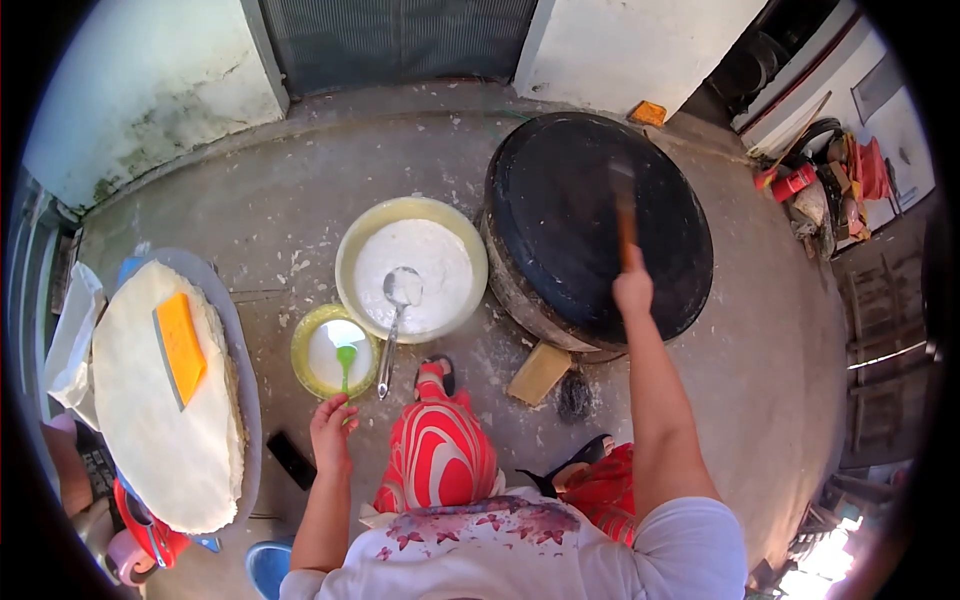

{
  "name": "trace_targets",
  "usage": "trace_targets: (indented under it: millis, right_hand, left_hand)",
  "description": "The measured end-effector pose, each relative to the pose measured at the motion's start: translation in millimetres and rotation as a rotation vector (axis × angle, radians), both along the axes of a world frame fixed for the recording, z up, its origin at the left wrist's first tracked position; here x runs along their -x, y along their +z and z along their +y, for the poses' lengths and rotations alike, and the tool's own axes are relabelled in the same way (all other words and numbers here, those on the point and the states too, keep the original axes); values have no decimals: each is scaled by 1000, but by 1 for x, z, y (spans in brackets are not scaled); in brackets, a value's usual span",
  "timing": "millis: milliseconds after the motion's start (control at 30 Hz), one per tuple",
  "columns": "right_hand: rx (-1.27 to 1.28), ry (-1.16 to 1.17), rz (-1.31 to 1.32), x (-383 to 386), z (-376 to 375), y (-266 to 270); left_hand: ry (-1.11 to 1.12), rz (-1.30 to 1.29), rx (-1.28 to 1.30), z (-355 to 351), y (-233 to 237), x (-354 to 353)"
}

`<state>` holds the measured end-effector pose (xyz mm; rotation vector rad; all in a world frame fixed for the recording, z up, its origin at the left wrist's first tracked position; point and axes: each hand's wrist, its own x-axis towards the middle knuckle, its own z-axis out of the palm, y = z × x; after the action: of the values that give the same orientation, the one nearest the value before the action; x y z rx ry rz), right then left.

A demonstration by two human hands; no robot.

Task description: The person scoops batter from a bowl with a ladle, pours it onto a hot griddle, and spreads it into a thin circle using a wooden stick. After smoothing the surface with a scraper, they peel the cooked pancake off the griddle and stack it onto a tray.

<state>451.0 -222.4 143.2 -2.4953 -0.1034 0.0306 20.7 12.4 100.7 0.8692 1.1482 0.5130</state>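
The right hand is clenched around the lower end of a wooden tool, which reaches up and away from the person over the black round griddle; the tool's far end is blurred, so its shape cannot be told. The hand sits above the griddle's near rim, right of centre. The left hand is low on the floor side, its fingertips pinched on the end of a green spoon, whose head lies in the white liquid of a small yellow bowl. Just beside that bowl, up and to the right, stands a big pale bowl filled with white batter, touching or nearly touching the griddle's left side. A metal ladle rests in it, the cup in the batter and the handle hanging over the near rim toward the small bowl. A wooden block lies at the griddle's near edge. Between the arms are the person's knees in red and white patterned cloth. Farther left, a grey tray carries a stack of thin pale rounds, and an orange scraper lies on top of the stack. A dark flat object lies on the concrete floor between tray and left hand.
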Motion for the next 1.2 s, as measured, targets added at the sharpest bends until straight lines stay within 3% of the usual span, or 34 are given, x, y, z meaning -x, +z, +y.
trace_targets:
  millis: [33, 67, 133, 200, 233, 300, 333, 367, 400, 433, 467, 533, 567, 633, 667, 700, 733, 767, 833, 933, 967, 1033, 1200]
  right_hand:
    - [-224, -339, 143, -5, -4, 1]
    - [-123, -406, 49, -1, -10, -1]
    - [272, 161, -123, 34, -17, -13]
    - [94, 856, -400, 74, -22, -32]
    - [94, 863, -396, 87, -21, -31]
    - [-118, 469, -179, 113, -25, -23]
    - [-116, 472, -174, 117, -33, -32]
    - [-139, 182, -129, 115, -41, -44]
    - [-160, -107, -82, 115, -48, -51]
    - [46, 21, 22, 136, -41, -33]
    - [45, 26, 25, 151, -37, -30]
    - [15, 781, 165, 173, -28, -27]
    - [18, 797, 176, 180, -16, -15]
    - [-162, 717, 514, 182, 17, 14]
    - [-156, 749, 538, 180, 32, 30]
    - [31, 803, 488, 178, 48, 46]
    - [212, 861, 424, 176, 64, 53]
    - [211, 907, 441, 177, 78, 52]
    - [330, 1174, -6, 179, 103, 49]
    - [523, 1277, -60, 191, 149, 43]
    - [609, 1302, -29, 195, 164, 40]
    - [642, 1311, 48, 197, 187, 15]
    - [579, 1237, 268, 198, 208, -33]
  left_hand:
    - [-8, 16, -23, 2, -2, -1]
    - [-4, 14, -20, 3, -8, -1]
    - [-35, 84, -93, 5, -25, 2]
    - [-37, 137, -131, 10, -48, 3]
    - [-46, 186, -172, 12, -58, 3]
    - [-75, 262, -211, 17, -68, 4]
    - [-107, 326, -258, 19, -75, 4]
    - [-102, 327, -253, 23, -99, 9]
    - [-135, 438, -445, 29, -132, 17]
    - [-171, 551, -639, 33, -148, 24]
    - [-167, 556, -638, 33, -144, 23]
    - [-422, 957, -805, 30, -129, 11]
    - [-516, 1133, -684, 27, -128, 5]
    - [-617, 1297, -570, 21, -128, -3]
    - [-668, 1340, -498, 20, -121, -11]
    - [-717, 1385, -415, 20, -115, -11]
    - [-707, 1372, -383, 22, -134, -4]
    - [-693, 1357, -356, 25, -157, 2]
    - [-661, 1246, -294, 30, -168, 7]
    - [-639, 1123, -300, 35, -160, 13]
    - [-629, 1128, -289, 34, -155, 16]
    - [-386, 886, -254, 33, -144, 19]
    - [-302, 667, -235, -9, -120, 33]
